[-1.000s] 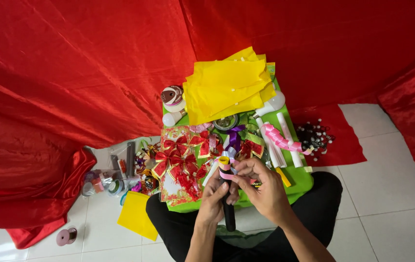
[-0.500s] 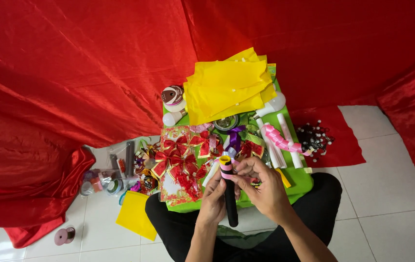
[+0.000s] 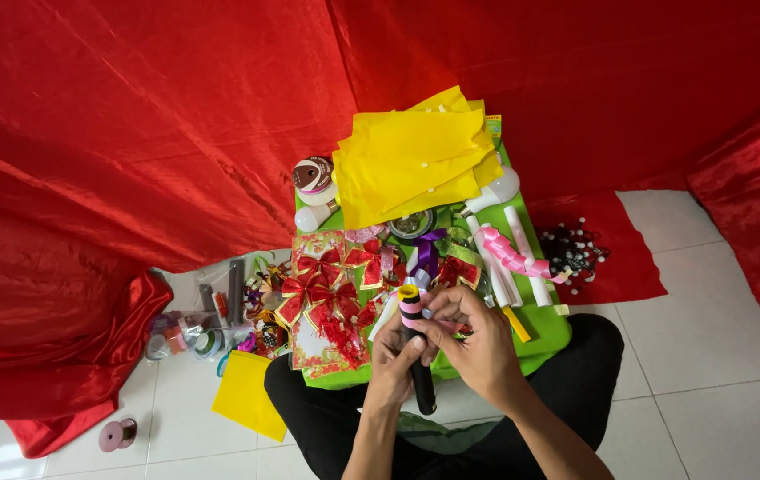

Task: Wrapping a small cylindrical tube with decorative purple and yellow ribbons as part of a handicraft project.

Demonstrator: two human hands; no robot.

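Note:
My left hand (image 3: 392, 354) grips a black stick (image 3: 422, 384) that stands nearly upright over my lap. The stick's top end carries a yellow tip and a winding of pink ribbon (image 3: 411, 308). My right hand (image 3: 473, 331) curls around the stick's upper part, its fingers on the pink ribbon. Just beyond my hands lies a green table (image 3: 544, 334) covered with craft things, red and gold bows (image 3: 322, 289) closest to my left hand.
Yellow paper sheets (image 3: 411, 160) lie at the table's far end, white rolls with pink ribbon (image 3: 509, 255) on its right. Ribbon spools and tools (image 3: 211, 329) are scattered on the white tile floor at left, with a yellow sheet (image 3: 245, 396). Red cloth (image 3: 131, 133) drapes all around.
The black stick has swung from lying low along my lap to more upright, and both hands have shifted slightly on it. The pink ribbon sits at the stick's top.

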